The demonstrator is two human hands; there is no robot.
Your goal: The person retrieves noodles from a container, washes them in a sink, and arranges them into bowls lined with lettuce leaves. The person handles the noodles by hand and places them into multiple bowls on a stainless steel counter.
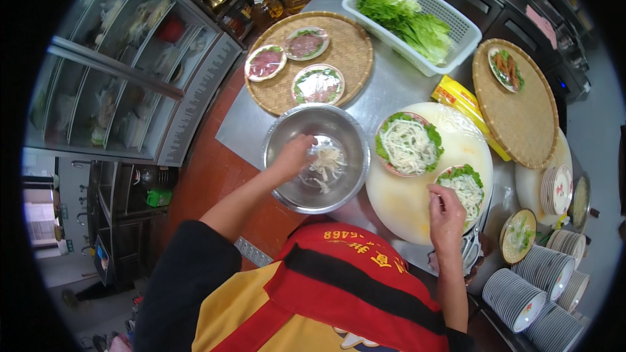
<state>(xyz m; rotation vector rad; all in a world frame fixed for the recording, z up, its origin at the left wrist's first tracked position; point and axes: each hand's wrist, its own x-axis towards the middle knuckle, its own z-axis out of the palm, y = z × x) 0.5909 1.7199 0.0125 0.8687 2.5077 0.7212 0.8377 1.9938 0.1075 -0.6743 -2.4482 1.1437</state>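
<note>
My left hand [295, 156] reaches into a steel bowl [281, 132], its fingers beside a small heap of pale shredded food [328, 162]; whether they pinch any of it cannot be told. My right hand [447, 210] is curled, thumb near fingertips, at the left edge of a plate of pale strips on green lettuce [467, 186]. Whether anything lies in its fingers is unclear. Another lettuce-lined plate of pale strips [410, 144] sits behind it on the round white cutting board [391, 205].
A woven bamboo tray [354, 49] holds several wrapped meat plates. Behind stands a white plastic basket [464, 19] of lettuce. At right are a yellow package [457, 98], another bamboo tray [518, 117], scissors [471, 249], a small bowl [518, 237] and stacked plates [513, 300].
</note>
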